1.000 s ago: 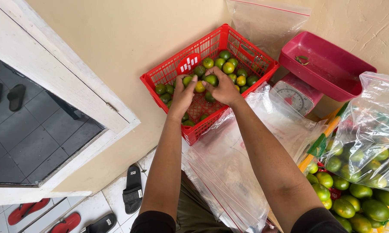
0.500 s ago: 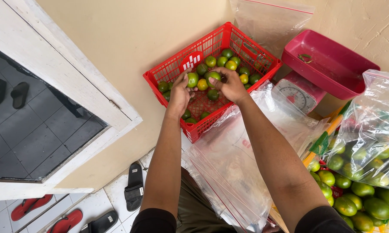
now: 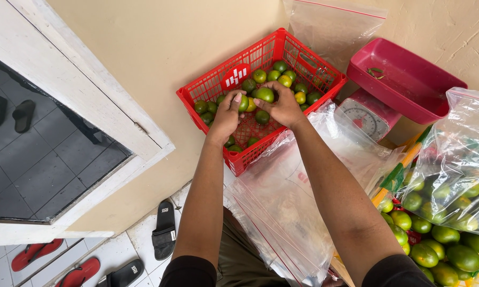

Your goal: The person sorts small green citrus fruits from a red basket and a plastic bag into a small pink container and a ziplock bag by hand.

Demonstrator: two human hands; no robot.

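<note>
Over the red basket (image 3: 303, 53), right hand (image 3: 283, 103) now lifting a green citrus (image 3: 265, 94) (fingers curled round it), left hand (image 3: 226, 112) closed on another.

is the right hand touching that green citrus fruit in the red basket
Touching. The head view shows the right hand with its fingertips curled against the green fruit above the red basket, no gap visible.

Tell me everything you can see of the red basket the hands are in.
The red basket is a rectangular plastic crate with lattice walls and a white mark on one side. It sits tilted against the beige wall, partly filled with small green and yellowish citrus fruits. Both hands reach inside: the left hand and right hand grip fruits. A clear plastic bag lies against its near corner.
</note>
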